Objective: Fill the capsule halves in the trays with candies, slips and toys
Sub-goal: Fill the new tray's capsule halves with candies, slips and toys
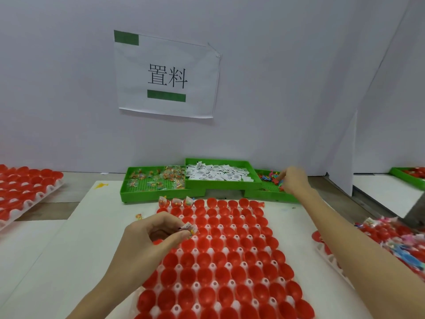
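Blurring right hand (293,180) hides its toys (269,176).

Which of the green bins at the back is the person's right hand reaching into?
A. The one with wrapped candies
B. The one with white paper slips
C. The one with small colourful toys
C: the right hand is over the rightmost green bin, on the colourful toys; the white paper slips and the wrapped candies lie in the bins to its left.
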Motion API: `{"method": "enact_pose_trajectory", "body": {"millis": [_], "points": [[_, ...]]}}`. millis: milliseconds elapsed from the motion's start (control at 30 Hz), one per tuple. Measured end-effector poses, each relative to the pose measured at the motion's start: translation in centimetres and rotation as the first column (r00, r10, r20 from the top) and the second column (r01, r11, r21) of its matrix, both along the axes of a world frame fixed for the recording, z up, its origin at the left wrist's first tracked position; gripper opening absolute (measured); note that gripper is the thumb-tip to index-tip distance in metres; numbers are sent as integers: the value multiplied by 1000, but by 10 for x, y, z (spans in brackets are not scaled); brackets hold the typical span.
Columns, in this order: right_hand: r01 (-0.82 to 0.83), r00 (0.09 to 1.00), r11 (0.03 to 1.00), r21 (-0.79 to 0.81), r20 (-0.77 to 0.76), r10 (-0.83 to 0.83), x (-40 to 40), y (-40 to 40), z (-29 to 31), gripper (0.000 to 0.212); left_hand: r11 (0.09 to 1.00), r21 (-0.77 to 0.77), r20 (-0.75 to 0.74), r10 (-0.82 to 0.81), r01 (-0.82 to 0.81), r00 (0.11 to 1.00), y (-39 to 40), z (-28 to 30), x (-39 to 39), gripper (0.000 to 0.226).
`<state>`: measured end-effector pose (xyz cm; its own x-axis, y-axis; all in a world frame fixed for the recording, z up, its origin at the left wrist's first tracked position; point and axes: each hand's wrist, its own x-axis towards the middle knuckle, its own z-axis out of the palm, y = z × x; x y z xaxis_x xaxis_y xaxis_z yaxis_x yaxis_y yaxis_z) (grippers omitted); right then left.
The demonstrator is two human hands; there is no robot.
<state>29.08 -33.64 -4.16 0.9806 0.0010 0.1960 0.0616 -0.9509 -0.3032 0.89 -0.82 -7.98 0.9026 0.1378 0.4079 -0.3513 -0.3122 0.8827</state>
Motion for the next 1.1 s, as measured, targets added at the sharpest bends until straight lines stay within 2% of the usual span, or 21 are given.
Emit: {"method": "enact_pose_trajectory", "body": {"millis": [167,300,433,567,667,733,833,900,1000,1033,1100], "points": [[-103,994,953,-285,-75,85,24,-15,-18,24,1000,-20,2,12,-12,1000,3,-2,4,14],[-126,991,931,-341,-90,101,32,-15,-20,14,1000,-10,-3,15,-15,1000,4,-4,4,16],[-125,991,939,-321,-83,104,32,-19,-21,11,1000,11,-5,12,-12,1000,3,-4,4,13],[-69,997,985,-155,4,71,24,-20,-20,14,999,35,-1,-1,1,1000,2,-3,2,10],[-80,991,995,66,115,72,7,-8,-15,12,998,55,7,-9,9,1000,1,-2,1,10],[-118,981,967,227,180,77,-13,7,-9,7,998,62,3,-12,12,1000,2,-2,1,9],[-236,965,854,464,218,148,-62,33,5,4,998,57,5,-24,23,1000,-2,-1,-2,8],[-367,930,743,560,218,295,-103,51,12,6,997,72,14,-23,22,1000,-4,1,-3,9],[-543,809,558,627,212,549,-164,79,10,11,996,86,30,-23,20,999,-5,2,-4,11],[-571,774,521,634,203,600,-180,88,8,13,996,91,36,-27,24,999,-5,2,-4,12],[-605,739,516,606,186,648,-200,104,1,13,994,104,46,-38,33,998,-6,2,-4,13]]}}
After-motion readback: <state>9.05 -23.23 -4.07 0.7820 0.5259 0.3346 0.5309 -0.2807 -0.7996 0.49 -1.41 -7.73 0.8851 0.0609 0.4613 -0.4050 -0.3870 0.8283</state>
